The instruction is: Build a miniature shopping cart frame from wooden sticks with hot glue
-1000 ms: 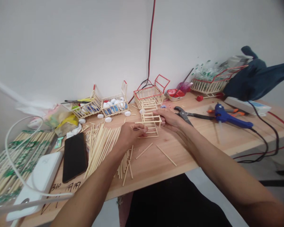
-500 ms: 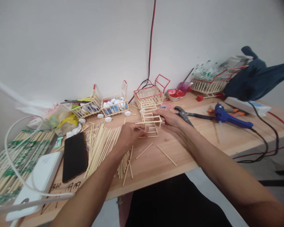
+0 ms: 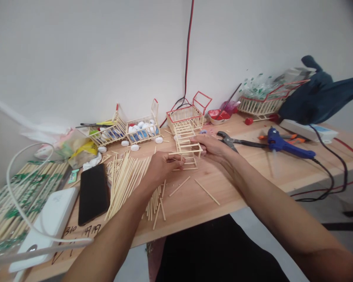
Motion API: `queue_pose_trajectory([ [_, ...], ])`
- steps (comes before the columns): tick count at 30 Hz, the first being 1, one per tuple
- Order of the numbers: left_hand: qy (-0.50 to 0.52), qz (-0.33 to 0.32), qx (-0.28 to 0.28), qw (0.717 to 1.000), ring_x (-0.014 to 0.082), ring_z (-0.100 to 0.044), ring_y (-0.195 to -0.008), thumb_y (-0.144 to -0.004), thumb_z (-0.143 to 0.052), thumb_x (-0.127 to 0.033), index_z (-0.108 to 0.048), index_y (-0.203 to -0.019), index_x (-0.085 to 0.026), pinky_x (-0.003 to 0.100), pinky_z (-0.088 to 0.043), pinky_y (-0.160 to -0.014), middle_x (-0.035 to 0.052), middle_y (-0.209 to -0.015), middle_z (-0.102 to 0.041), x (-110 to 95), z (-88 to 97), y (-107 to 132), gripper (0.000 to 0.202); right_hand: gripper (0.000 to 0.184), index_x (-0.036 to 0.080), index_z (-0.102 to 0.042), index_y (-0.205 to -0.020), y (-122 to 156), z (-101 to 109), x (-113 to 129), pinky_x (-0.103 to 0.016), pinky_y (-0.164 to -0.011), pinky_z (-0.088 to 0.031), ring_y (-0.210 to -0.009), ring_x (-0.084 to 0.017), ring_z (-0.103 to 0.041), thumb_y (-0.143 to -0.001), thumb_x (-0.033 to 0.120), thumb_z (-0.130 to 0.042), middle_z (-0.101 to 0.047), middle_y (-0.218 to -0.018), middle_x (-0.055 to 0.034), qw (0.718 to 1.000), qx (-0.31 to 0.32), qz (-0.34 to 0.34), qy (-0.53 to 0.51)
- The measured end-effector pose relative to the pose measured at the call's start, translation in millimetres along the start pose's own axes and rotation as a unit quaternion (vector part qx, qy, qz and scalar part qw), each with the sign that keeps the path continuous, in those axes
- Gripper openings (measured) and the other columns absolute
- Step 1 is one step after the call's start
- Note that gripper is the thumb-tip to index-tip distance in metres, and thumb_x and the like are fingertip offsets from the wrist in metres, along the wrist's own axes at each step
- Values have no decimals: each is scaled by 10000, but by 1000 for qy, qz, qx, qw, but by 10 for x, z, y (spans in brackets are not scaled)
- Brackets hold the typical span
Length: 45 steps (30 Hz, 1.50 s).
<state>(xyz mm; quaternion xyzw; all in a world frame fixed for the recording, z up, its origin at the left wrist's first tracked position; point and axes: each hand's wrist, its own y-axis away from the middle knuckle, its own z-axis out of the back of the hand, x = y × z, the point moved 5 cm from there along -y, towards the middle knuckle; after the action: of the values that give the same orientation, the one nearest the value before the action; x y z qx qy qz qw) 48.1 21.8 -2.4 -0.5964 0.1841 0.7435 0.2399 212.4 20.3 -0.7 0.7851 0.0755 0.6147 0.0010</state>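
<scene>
A small openwork frame of pale wooden sticks [image 3: 190, 150] stands on the wooden table in front of me, between my hands. My left hand [image 3: 161, 167] is closed, with thumb and fingertips pinching at the frame's near left corner, where a stick end pokes out over the fingers. Around the frame's right side, my right hand [image 3: 213, 148] is closed, with its fingers partly hidden behind the sticks. Loose cut sticks [image 3: 126, 178] lie in a heap under and beside my left forearm. Two single sticks, one of them this stick [image 3: 207, 192], rest nearer the table's front edge.
Behind stand small stick carts, including a red-trimmed cart [image 3: 185, 115] and one holding bottle caps [image 3: 141, 131]. Rightward lie pliers [image 3: 228, 141], a blue glue gun [image 3: 285, 144] and a red paint dish [image 3: 219, 116]. A phone [image 3: 93, 194] and white power bank [image 3: 45, 227] lie left.
Both hands keep their hold on the stick frame, nearly still. The left fingertips have shifted very slightly, and the whole view has moved a little.
</scene>
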Motion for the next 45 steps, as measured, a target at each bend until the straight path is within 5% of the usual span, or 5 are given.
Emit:
queue_pose_trajectory([
  [9, -3, 16, 16, 1000, 127, -645, -667, -666, -677, -149, -718, -700, -142, 233, -515, -683, 22, -766, -717, -31, -5, 4, 53, 401, 188, -383, -558, 3, -25, 25, -162, -373, -130, -411, -22, -175, -679, 318, -743, -270, -446, 106, 1000, 4, 0, 19],
  [18, -9, 30, -36, 999, 163, -677, -738, -645, -609, -42, -700, -943, -145, 245, -504, -669, 35, -830, -719, -105, 161, 23, 329, 361, 186, -385, -557, 4, -27, 31, -158, -371, -156, -404, -25, -200, -720, 286, -692, -288, -440, 98, 1000, 4, 2, 20],
  [23, 30, 8, -79, 996, 139, -627, -762, -600, -709, -96, -696, -873, -121, 250, -479, -709, 50, -872, -701, -69, 277, -13, 274, 367, 186, -387, -575, 4, -29, 31, -158, -373, -135, -407, -19, -173, -722, 297, -704, -258, -457, 109, 1000, 8, 1, 16],
  [29, 134, 2, -147, 980, 88, -567, -633, -561, -761, -147, -667, -777, -119, 217, -446, -622, 7, -704, -650, -17, 342, -21, 237, 371, 185, -395, -584, 1, -16, 13, -154, -379, -138, -411, -18, -180, -707, 306, -723, -270, -457, 109, 1000, 8, -8, 6],
  [45, 240, 25, -140, 960, 59, -515, -527, -496, -863, -321, -676, -665, -103, 205, -419, -565, -7, -592, -615, -66, 333, -3, 333, 369, 187, -396, -580, 6, -28, 30, -173, -393, -117, -415, -19, -188, -665, 332, -725, -282, -463, 107, 1000, 1, 2, 16],
])
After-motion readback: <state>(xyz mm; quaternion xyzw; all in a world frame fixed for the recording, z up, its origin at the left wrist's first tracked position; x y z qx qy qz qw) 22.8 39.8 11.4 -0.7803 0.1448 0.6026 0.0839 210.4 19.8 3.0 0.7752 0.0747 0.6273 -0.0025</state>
